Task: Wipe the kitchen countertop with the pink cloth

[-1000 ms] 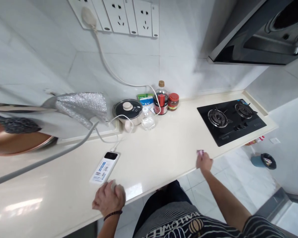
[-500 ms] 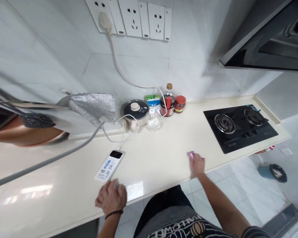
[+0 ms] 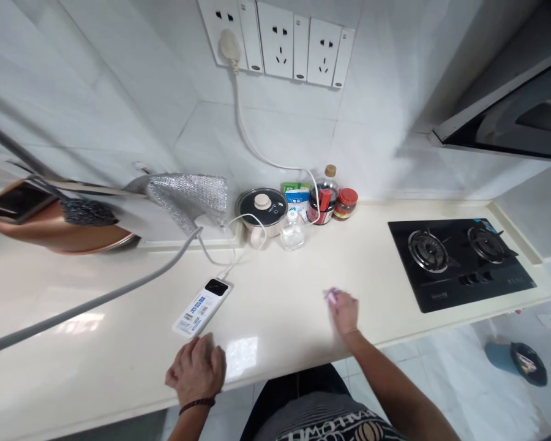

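- Right hand [image 3: 344,311], fingers closed on a small pink cloth [image 3: 331,296], has slid left along the counter [image 3: 395,269] since a second ago, from near the stove [image 3: 459,263] to frame centre: looks like wiping in progress.
- Left hand [image 3: 196,370] stayed flat, fingers loosely curled, holding nothing, at the front edge just below the power bank [image 3: 202,306].
- Open counter between the hands; pot [image 3: 262,208] and jars [image 3: 330,199] well back.

Bright, even light. Glare patches on countertop [image 3: 395,269] front-left edge. Strong wide-angle bending at frame edges. Left-side objects smeared, soft.
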Tool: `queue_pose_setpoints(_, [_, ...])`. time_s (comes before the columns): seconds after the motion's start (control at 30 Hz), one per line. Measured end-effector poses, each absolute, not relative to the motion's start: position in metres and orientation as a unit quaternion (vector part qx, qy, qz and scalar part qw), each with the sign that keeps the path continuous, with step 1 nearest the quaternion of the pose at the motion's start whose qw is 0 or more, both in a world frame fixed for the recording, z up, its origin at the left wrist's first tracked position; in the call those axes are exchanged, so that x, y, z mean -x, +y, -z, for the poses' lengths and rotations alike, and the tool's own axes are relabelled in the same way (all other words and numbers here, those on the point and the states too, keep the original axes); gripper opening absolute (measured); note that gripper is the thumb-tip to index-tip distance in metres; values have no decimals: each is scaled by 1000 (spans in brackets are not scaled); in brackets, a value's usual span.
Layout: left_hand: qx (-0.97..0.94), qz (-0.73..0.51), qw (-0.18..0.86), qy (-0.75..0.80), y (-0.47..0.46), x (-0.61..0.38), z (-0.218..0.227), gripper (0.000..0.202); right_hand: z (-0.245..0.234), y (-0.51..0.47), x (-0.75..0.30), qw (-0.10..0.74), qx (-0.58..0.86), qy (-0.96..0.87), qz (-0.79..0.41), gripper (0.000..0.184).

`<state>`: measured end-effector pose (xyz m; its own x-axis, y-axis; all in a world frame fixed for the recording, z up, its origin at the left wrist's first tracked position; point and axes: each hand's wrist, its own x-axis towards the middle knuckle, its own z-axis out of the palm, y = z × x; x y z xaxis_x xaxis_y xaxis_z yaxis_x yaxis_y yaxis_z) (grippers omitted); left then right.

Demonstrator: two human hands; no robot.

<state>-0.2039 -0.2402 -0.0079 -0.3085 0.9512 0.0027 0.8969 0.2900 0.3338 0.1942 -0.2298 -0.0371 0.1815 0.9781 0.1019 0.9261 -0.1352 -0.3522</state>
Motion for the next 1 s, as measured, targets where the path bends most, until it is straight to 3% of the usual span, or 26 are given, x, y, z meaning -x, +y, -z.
queue_pose_setpoints(0.2, [-566, -118, 93, 810, -239, 207, 13, 47, 41, -218, -149, 190, 642, -730, -139, 20])
queue_pose_setpoints(0.47, [-564, -135, 61, 812, -243, 204, 17, 48, 19, -147, -352, 143, 879, -451, -59, 36])
queue_pose_setpoints(0.63, [-573, -145, 51, 805, -245, 208, 24, 46, 6, -108, -401, 140, 938, -314, -43, 39])
queue_pose_setpoints(0.87, [-583, -136, 49, 799, -247, 213, 29, 45, 19, -35, -302, 156, 883, -437, -64, 36])
queue_pose_setpoints(1.0, [-585, -141, 33, 798, -247, 212, 28, 46, 29, -58, -197, 161, 733, -652, -103, 29])
